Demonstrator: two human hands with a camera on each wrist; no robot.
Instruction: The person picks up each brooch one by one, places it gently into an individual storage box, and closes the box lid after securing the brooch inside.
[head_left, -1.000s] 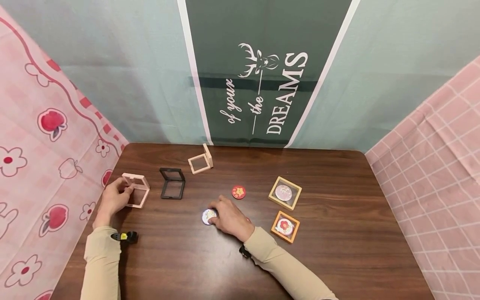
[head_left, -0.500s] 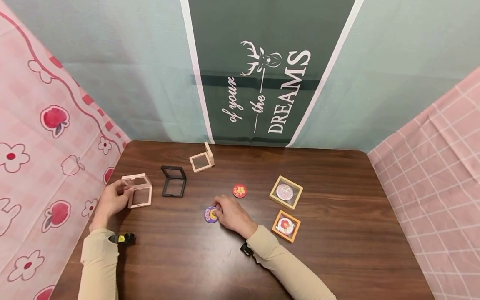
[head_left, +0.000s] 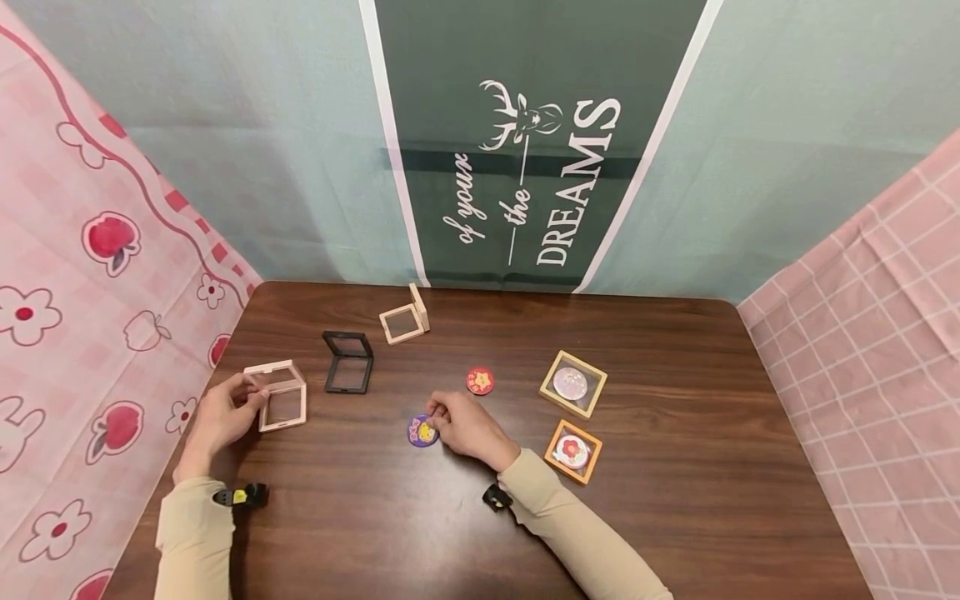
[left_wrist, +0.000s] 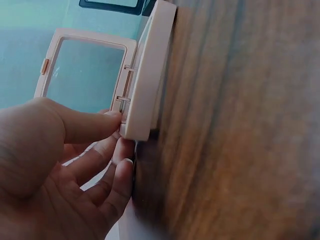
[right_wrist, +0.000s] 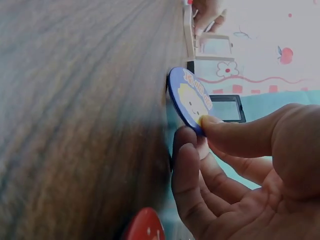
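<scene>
My left hand (head_left: 225, 412) pinches a pale pink display frame (head_left: 285, 407) by its hinge corner, thumb on one side and fingers behind. The frame stands unfolded, with a clear film window in each half; the left wrist view shows its hinge (left_wrist: 125, 82) close up. At the middle of the table, my right hand (head_left: 468, 427) pinches a round purple badge (head_left: 422, 431) with a yellow cartoon figure by its edge. In the right wrist view the badge (right_wrist: 187, 97) is tilted, thumb on its printed face. A red round badge (head_left: 480, 381) with a yellow star lies just beyond that hand.
An unfolded black frame (head_left: 348, 375) and an unfolded beige frame (head_left: 403, 322) stand toward the back left. On the right lie a yellow frame (head_left: 592, 406) and an orange frame (head_left: 583, 473), each closed around a round badge. Cloth curtains (head_left: 300, 150) border the wooden table (head_left: 675, 517).
My left hand has drawn the pink frame slightly nearer to me. The purple badge has tipped in my right hand, so the glare is gone and its print shows.
</scene>
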